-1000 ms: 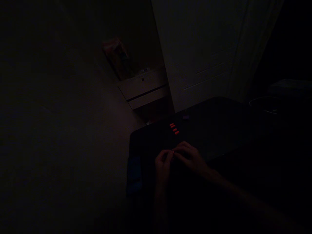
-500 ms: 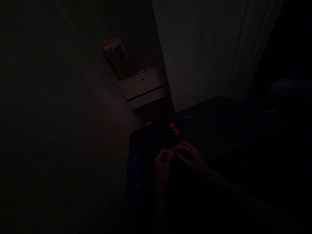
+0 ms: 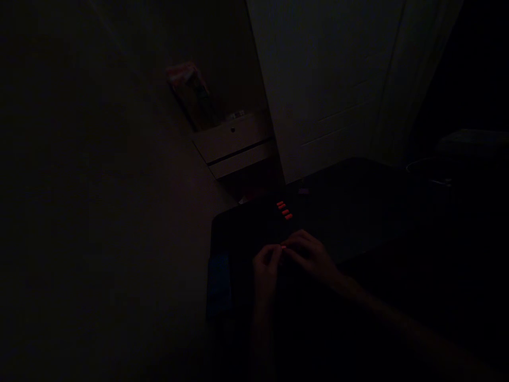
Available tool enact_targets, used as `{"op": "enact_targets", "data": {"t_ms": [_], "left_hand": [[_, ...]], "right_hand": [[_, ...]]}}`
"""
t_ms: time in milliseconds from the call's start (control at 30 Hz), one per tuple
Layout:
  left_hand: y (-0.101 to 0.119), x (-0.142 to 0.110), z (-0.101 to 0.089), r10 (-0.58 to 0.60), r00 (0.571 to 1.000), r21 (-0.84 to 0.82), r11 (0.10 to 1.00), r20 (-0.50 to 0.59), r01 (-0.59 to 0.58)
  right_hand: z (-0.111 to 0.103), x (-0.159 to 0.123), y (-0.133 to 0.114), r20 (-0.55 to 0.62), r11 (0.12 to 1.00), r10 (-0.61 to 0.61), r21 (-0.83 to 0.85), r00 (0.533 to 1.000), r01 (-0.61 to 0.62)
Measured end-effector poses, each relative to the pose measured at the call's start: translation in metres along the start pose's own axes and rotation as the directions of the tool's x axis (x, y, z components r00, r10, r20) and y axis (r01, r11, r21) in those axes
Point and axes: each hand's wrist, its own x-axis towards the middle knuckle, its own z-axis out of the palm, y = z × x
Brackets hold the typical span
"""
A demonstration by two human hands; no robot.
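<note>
The scene is very dark. My left hand and my right hand meet over the dark table, fingertips pinched together. Between them shows a small bright red-orange piece, gripped from both sides; most of it is covered by the fingers and its kind cannot be made out. Just beyond the hands, several short red-orange cylinder-like pieces lie in a slanting row on the tabletop.
A blue flat object lies at the table's left edge. Near the far edge is a small purplish item. Behind stand a drawer unit bearing a bag, and a pale door. A thin white cable shows at right.
The red-orange piece between my fingertips now shows more brightly than before. Both hands stay almost in place, and the row of pieces has not moved. The picture is slightly darker.
</note>
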Motion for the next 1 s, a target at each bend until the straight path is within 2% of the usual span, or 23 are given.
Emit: {"op": "enact_targets", "data": {"t_ms": [600,867,1000], "left_hand": [[0.0014,0.0010,0.0000,-0.009,1.000,-0.032,0.999,-0.011,0.008],[-0.0011,0.0015,0.0005,-0.017,1.000,-0.022,1.000,-0.026,0.017],[-0.0003,0.0017,0.0006,-0.014,1.000,-0.008,1.000,0.001,0.014]], "right_hand": [[0.0006,-0.0005,0.0017,0.007,0.999,-0.040,-0.015,0.999,0.040],[0.0022,0.0001,0.0023,-0.027,0.999,-0.023,-0.039,0.999,0.022],[0.0021,0.0001,0.0029,-0.036,0.998,-0.007,-0.055,0.999,0.005]]}}
